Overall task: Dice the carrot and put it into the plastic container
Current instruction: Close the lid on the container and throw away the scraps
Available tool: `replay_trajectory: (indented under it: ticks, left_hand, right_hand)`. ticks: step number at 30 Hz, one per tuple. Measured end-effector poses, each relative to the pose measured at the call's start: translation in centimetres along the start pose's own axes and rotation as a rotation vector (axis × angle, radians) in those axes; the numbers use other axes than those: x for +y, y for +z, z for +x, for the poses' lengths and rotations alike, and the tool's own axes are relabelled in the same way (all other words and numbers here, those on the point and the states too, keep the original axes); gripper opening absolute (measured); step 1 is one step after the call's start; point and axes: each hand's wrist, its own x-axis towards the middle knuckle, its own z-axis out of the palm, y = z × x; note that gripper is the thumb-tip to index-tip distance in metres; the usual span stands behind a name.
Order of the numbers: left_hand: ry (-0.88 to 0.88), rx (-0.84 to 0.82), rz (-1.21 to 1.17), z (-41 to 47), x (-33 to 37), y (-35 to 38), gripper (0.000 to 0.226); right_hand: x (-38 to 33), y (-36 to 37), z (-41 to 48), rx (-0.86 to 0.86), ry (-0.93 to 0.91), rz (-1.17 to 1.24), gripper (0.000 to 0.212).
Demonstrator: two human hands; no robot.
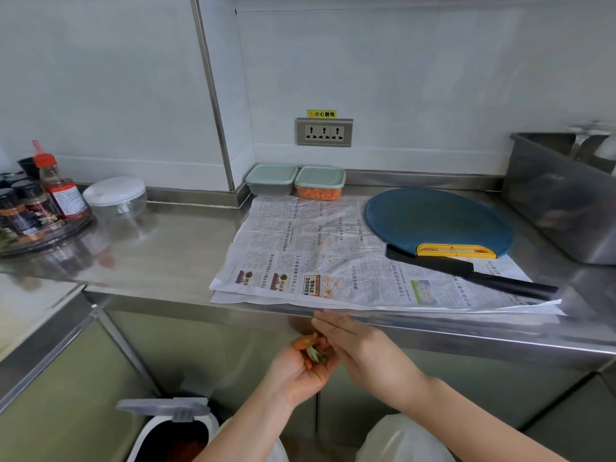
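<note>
A white bin (173, 428) with its lid up stands low on the left. By the shiny steel counter's (166, 248) front edge, the left hand (295, 378) cups soft orange scraps (311, 350). The right hand (363, 351) lies flat beside them, fingers straight. Far back, a clear lidded box (320, 177) holds the diced carrot (318, 194). Crinkly newspaper (300, 248), a round blue board (436, 218) and a black knife (466, 270) lie further right.

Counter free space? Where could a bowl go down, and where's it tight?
Bare steel between the lidded clear bowl and the left edge of the newspaper. Also its left half, in front of the two containers, only carrot bits there. Crowded: cutting board and knife on the right by the steel tub; spice tray far left.
</note>
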Motion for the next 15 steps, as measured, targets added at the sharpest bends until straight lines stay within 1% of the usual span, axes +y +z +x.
replay_trajectory:
  ticks: [2, 4, 6, 7, 8, 9, 10, 12, 13, 15]
  left_hand:
    - [0.003, -0.017, 0.022, 0.0, 0.1, 0.0, 0.025]
    - [-0.007, -0.044, 0.081, 0.0, 0.4, -0.1, 0.031]
    - [-0.019, -0.044, 0.139, 0.0, 0.7, -0.3, 0.037]
    - [-0.025, -0.039, 0.149, 0.1, 0.9, -0.6, 0.040]
    - [-0.027, -0.032, 0.148, 0.3, 1.0, -0.9, 0.042]
    - [-0.032, -0.029, 0.145, 0.2, 1.0, -1.0, 0.042]
    - [-0.037, -0.022, 0.151, 0.2, 1.0, -1.1, 0.042]
    - [-0.017, -0.018, 0.158, 0.2, 1.1, -1.2, 0.041]
    - [0.015, -0.017, 0.160, 0.2, 1.3, -1.1, 0.041]
    - [0.077, -0.007, 0.155, 0.2, 1.6, -1.2, 0.042]
  right_hand:
    - [0.1, -0.5, 0.1, 0.016, 0.010, 0.087, 0.036]
    - [0.6, -1.8, 1.2, 0.048, 0.041, 0.107, 0.036]
    - [1.9, -3.5, 3.4, 0.055, 0.170, 0.055, 0.042]
    - [2.7, -4.2, 4.6, -0.006, 0.263, 0.039, 0.048]
    - [3.5, -4.7, 5.7, -0.114, 0.347, 0.038, 0.054]
    - [4.3, -4.9, 6.5, -0.232, 0.402, 0.037, 0.059]
    - [4.7, -4.9, 7.0, -0.330, 0.412, 0.029, 0.061]
    - [4.9, -4.3, 7.1, -0.449, 0.359, 0.022, 0.062]
    - [4.6, -3.9, 6.9, -0.478, 0.320, 0.023, 0.062]
    - [3.8, -3.1, 5.9, -0.469, 0.249, 0.011, 0.065]
